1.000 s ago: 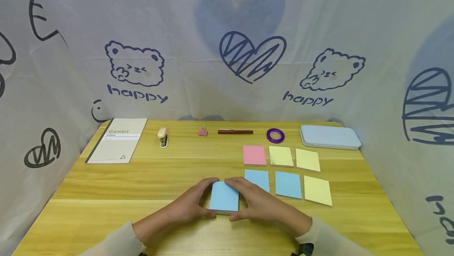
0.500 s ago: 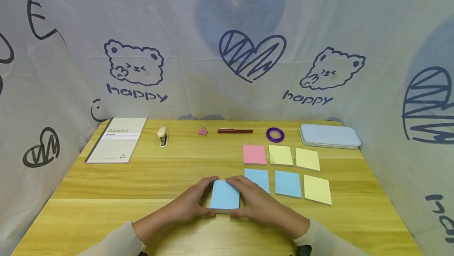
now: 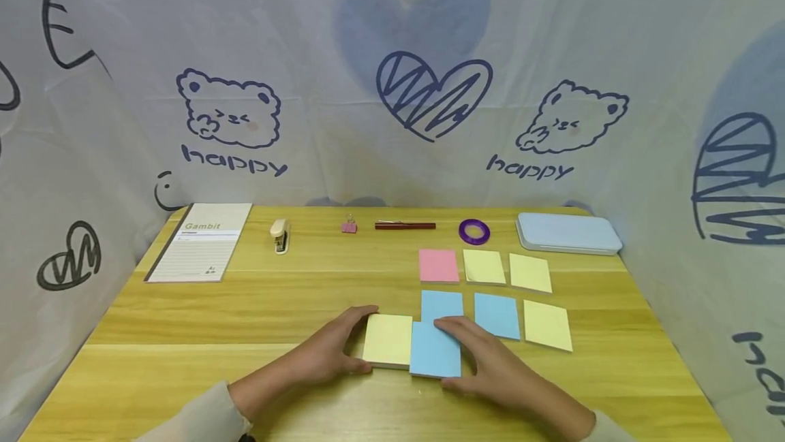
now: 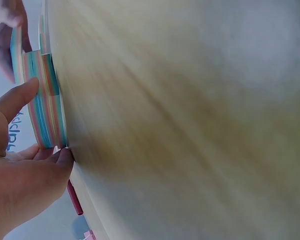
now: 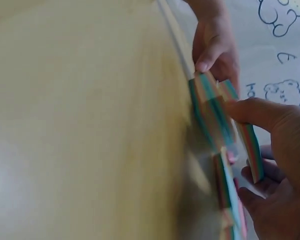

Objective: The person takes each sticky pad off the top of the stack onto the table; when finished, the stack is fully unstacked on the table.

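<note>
My left hand (image 3: 331,352) holds a stack of sticky note pads (image 3: 388,341) with a yellow top, thumb at its near side and fingers at the far side. In the left wrist view the stack's striped edges (image 4: 49,122) show pads piled on each other. Just right of it, my right hand (image 3: 487,364) grips a blue-topped sticky note pad (image 3: 434,350) between thumb and fingers. The right wrist view has this pad's striped edge (image 5: 252,152) raised above the table, beside the stack. Part of the blue pad (image 3: 443,304) behind is hidden by it.
Loose pads lie at the right: one pink (image 3: 438,265), several yellow (image 3: 547,325) and another blue (image 3: 497,315). Along the back are a notebook (image 3: 199,242), stapler (image 3: 280,235), binder clip (image 3: 349,227), dark red pen (image 3: 405,225), purple tape roll (image 3: 474,231) and pale blue case (image 3: 568,232).
My right hand has moved right with the blue-topped pad, off the stack, and a yellow top now shows there. The left hand stays at the stack.
</note>
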Demonstrator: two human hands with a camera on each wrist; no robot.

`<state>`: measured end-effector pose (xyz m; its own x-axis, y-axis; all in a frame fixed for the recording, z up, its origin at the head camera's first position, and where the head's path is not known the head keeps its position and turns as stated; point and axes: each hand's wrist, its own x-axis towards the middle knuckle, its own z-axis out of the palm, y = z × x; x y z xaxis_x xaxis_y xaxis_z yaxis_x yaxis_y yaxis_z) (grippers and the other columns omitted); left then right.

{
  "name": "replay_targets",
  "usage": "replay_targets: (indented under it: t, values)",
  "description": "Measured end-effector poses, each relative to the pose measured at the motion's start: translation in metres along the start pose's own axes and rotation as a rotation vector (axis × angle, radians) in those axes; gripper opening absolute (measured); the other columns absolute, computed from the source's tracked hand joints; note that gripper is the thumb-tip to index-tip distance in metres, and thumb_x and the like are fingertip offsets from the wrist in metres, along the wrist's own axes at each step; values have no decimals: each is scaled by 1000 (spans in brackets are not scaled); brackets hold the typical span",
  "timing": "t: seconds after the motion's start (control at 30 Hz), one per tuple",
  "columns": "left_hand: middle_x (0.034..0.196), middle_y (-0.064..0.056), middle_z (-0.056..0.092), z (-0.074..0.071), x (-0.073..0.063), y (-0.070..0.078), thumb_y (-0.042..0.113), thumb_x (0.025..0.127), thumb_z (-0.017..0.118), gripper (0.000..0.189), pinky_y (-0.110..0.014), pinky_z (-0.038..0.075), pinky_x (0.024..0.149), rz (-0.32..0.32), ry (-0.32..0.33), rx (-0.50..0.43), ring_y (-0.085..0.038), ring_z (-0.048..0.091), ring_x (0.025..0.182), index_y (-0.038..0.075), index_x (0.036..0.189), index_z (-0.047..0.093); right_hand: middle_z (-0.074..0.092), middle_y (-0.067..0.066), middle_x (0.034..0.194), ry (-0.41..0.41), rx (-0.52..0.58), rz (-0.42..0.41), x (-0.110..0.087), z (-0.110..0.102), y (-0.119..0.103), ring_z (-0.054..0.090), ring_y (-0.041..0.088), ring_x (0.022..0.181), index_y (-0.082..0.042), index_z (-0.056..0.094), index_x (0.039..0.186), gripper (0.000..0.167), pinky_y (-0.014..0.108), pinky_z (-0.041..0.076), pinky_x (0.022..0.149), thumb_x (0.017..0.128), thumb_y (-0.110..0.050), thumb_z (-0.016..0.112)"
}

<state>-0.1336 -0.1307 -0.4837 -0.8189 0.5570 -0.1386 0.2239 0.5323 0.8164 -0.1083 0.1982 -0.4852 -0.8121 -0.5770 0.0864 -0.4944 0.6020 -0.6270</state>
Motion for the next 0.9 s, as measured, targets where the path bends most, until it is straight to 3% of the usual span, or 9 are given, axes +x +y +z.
replay_targets:
  t: [0.2,0.53,0.7,0.9]
  values:
    - [161,-19,36,0,0,0,18,86,86,93,-58,29,122,-1,5,15,-39,31,151,5,160,30,50,-3,151,-20,-40,-14,-20,4,12,53,26,136,-17,46,155,82,55,47,110,87,-44,83]
    - [157,-16,42,1,1,-1,19,86,86,91,-56,31,121,10,12,24,-36,36,149,6,158,34,49,5,154,-25,-135,-56,-26,9,13,50,28,139,-14,47,154,83,52,48,110,86,-47,82]
    - [157,-16,42,1,2,-2,20,85,86,91,-57,31,121,13,11,21,-36,36,148,7,159,33,50,3,152,-33,-142,-47,-21,2,9,51,28,137,-13,48,153,85,52,47,111,85,-50,82]
    - [160,-18,39,0,1,-2,19,85,86,93,-57,31,121,8,0,27,-38,34,149,5,159,32,48,-2,152,-60,-13,-37,3,-6,-2,50,25,139,-14,47,154,83,50,46,112,85,-39,85]
